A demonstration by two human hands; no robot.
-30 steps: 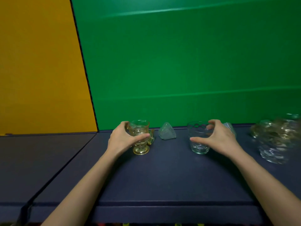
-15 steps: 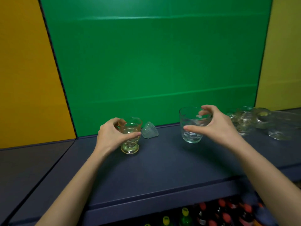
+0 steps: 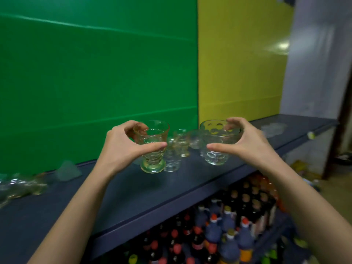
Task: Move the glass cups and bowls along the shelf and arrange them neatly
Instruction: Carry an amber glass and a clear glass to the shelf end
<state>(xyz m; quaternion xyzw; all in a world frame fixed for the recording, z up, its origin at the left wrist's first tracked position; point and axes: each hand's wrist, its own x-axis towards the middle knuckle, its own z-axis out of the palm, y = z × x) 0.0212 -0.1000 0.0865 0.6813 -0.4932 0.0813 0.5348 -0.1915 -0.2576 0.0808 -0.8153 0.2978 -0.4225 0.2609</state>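
Note:
My left hand point(image 3: 122, 147) grips a yellowish footed glass cup point(image 3: 153, 149) around its rim and holds it above the dark blue shelf point(image 3: 133, 197). A clear dimpled glass tumbler point(image 3: 217, 143) is held the same way by my right hand point(image 3: 245, 141), also lifted off the shelf. Between and behind the two held glasses stands a cluster of other glasses point(image 3: 181, 143). A small pale ribbed glass piece point(image 3: 67, 170) lies on its side at the back left. More blurred glassware point(image 3: 22, 185) sits at the far left.
Green and yellow panels point(image 3: 238, 73) form the back wall behind the shelf. Flat clear glass pieces point(image 3: 272, 128) lie toward the shelf's right end. Below the shelf's front edge stand several capped bottles point(image 3: 219, 231). A floor with clutter shows at the far right.
Both hands have lifted their glasses off the shelf and carried them to the right; the view has swung right, so the ribbed piece now lies far left and the glass cluster is near.

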